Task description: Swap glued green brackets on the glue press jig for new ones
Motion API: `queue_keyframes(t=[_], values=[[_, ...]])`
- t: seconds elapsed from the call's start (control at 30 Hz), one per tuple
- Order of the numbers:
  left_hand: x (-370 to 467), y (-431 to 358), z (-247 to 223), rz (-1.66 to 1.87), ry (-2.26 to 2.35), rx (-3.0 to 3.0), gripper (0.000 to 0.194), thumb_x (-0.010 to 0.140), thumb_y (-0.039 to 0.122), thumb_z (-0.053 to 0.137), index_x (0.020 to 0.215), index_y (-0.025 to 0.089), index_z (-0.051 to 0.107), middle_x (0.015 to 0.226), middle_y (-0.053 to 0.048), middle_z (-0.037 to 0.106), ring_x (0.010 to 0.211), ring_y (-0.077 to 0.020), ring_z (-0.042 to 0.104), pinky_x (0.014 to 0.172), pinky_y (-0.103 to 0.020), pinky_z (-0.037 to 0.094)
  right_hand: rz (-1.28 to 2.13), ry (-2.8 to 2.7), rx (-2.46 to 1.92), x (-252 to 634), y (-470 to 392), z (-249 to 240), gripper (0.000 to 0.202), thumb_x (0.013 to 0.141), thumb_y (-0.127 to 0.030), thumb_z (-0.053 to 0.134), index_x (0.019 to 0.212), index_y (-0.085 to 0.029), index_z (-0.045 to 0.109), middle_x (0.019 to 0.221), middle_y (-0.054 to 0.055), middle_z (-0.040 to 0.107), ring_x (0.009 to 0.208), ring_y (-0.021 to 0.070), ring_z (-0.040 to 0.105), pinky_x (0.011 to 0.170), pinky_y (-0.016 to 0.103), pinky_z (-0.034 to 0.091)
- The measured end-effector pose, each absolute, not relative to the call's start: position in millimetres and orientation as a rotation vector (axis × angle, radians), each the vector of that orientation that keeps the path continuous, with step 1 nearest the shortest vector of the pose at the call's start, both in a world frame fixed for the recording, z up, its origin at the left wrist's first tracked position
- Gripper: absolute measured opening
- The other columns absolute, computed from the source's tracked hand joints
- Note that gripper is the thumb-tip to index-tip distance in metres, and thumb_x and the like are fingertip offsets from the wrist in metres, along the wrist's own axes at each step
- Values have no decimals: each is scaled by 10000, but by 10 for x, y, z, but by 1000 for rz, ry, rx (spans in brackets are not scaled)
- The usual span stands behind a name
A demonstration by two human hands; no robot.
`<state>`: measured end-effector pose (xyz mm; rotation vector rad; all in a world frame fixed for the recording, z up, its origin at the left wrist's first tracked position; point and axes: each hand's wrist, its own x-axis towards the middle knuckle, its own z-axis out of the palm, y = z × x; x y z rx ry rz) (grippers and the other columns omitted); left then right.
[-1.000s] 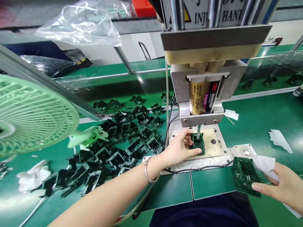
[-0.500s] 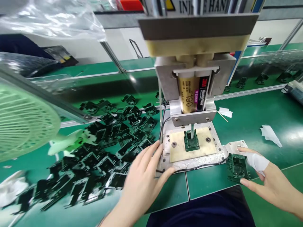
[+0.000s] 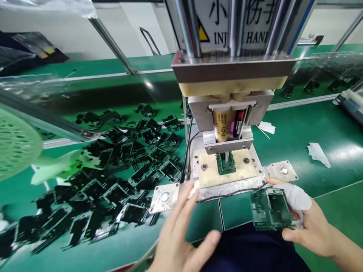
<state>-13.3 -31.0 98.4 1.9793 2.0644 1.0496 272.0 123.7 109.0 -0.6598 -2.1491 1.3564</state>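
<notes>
While the dispensing press (image 3: 231, 71) stands over the green bench (image 3: 326, 128), I take it as the landmark for every position below. Its adhesive cartridge (image 3: 229, 124) hangs with the nozzle down on a small green part (image 3: 226, 164), which sits in the tan fixture plate (image 3: 227, 170) at the foot of the press. To the left of the press lies a wide heap of black parts (image 3: 113, 181), loose and overlapping.

My left hand (image 3: 181, 234) is in front of the press, fingers spread wide and holding nothing; its fingertips lie close to the left button plate (image 3: 164, 197). My right hand (image 3: 309, 223) is in front and to the right of the press, closed on a green housing (image 3: 270, 209), thumb under the near edge and a wrapped finger over the far side. The right button plate (image 3: 283, 170) lies just beyond that hand.

For good work, I judge the following:
- Keep both hands clear of the nozzle and the fixture plate.
- Hold the green housing level, by its edges only.
- Keep my left hand flat and off the loose black parts, which could snag.
</notes>
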Motion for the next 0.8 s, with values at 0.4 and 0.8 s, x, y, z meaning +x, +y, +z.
queue_keyframes(t=[0.4, 0.8], values=[[302, 126, 1253, 1335, 1310, 1409, 680, 613, 295, 950, 1230, 221, 673, 1090, -65, 741, 980, -259, 713, 908, -361, 594, 929, -2372, -681, 2412, 981, 1346, 241, 918, -331, 717, 1109, -280, 579, 878, 11, 524, 609, 173, 563, 514, 269, 492], [241, 5, 1010, 1392, 1255, 1543, 661, 674, 408, 908, 1268, 221, 690, 1189, -124, 753, 1114, -306, 714, 986, -333, 580, 1066, -2300, -871, 2446, 993, 1046, 549, 739, -332, 803, 1255, -322, 615, 1122, 34, 711, 941, 325, 723, 802, 357, 663]])
